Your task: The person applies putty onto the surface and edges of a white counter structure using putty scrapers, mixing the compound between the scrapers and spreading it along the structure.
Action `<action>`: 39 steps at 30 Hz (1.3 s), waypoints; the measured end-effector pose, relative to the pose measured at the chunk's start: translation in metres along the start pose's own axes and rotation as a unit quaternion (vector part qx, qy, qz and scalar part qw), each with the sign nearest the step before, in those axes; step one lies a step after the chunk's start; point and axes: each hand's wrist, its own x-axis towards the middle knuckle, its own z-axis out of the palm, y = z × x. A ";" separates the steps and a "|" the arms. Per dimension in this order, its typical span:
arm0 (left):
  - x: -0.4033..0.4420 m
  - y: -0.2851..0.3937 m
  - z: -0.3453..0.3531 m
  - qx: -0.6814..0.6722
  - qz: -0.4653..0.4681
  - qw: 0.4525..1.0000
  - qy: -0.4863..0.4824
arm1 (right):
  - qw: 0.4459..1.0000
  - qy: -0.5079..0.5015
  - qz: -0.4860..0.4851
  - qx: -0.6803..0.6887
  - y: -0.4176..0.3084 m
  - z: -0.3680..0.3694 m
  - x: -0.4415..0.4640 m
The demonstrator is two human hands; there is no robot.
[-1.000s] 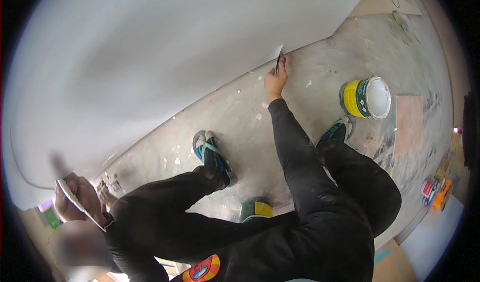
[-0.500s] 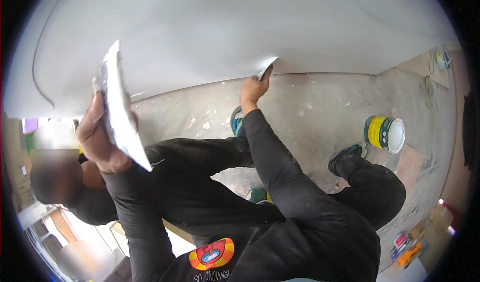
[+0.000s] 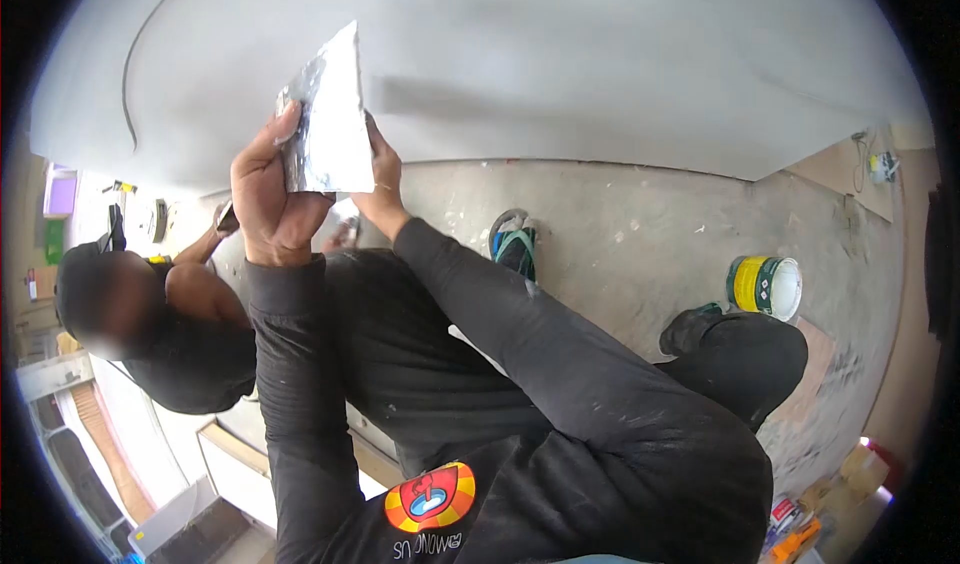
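Note:
My left hand (image 3: 272,199) is closed around a flat metal putty plate (image 3: 335,124), thumb on its near face. White smears cover the plate, which is raised in front of the pale wall (image 3: 600,64). Right behind the plate's right edge is my right hand (image 3: 380,182), its fingers curled. The thin putty scraper it gripped against the wall a moment ago is now mostly hidden by the plate. Both my forearms are in black sleeves.
A co-worker in a black cap (image 3: 85,274) crouches at the left, a hand (image 3: 222,222) near the wall. A yellow-and-green bucket (image 3: 765,286) lies on the stained floor (image 3: 620,224) to the right. Coloured packages (image 3: 795,534) are at lower right; a cord (image 3: 128,84) hangs on the wall.
My right hand has come away from the wall's lower edge, leftward to the plate. My left hand has moved up and right, turning the plate's face toward me. The co-worker has shifted.

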 end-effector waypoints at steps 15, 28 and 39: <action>-0.003 -0.081 0.069 0.149 -0.141 0.975 0.087 | 0.831 0.001 -0.516 -0.208 -0.150 -0.205 -0.060; -0.017 -0.150 0.135 0.211 -0.044 0.974 -0.070 | 0.779 0.071 -0.475 -0.403 -0.167 -0.327 -0.103; -0.007 -0.160 0.154 0.520 0.172 0.822 -0.154 | 0.818 0.064 -0.397 -0.411 -0.236 -0.356 -0.099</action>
